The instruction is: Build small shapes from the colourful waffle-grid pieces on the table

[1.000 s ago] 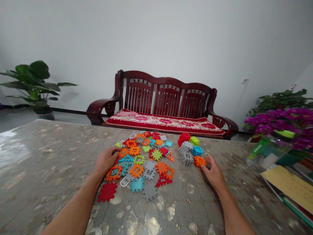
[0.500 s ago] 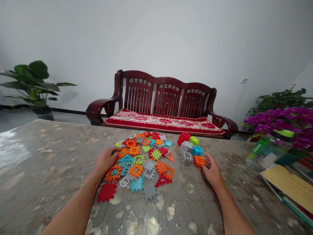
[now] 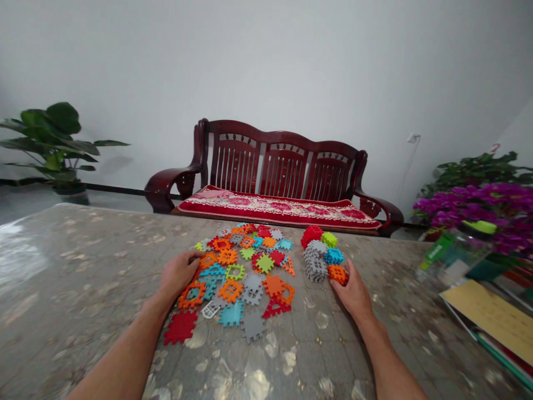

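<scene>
My left hand point(image 3: 180, 273) rests at the left edge of a loose spread of interlocking plastic tiles, fingers reaching forward, tips beside an orange window tile point(image 3: 209, 259). I see nothing held in it. At the right, my right hand point(image 3: 355, 290) has its thumb and fingers around a small stack of orange tiles point(image 3: 337, 273). Close by stand a stack of grey window tiles point(image 3: 317, 268), blue tiles point(image 3: 333, 255), lime green tiles point(image 3: 328, 239) and red tiles point(image 3: 311, 235). Nearest me in the spread lie a red tile point(image 3: 180, 326) and a grey tile point(image 3: 253, 325).
A patterned cover lies over the table point(image 3: 308, 355). To the right are a clear bottle point(image 3: 468, 250) with a green lid, a yellow paper point(image 3: 493, 314) on books, and purple flowers point(image 3: 478, 208). Beyond the table stands a wooden bench point(image 3: 283, 166); a potted plant point(image 3: 62, 144) is left.
My right hand has moved slightly left and closed around the orange stack, its thumb now at the near side. My left hand stays in place. The view has shifted slightly.
</scene>
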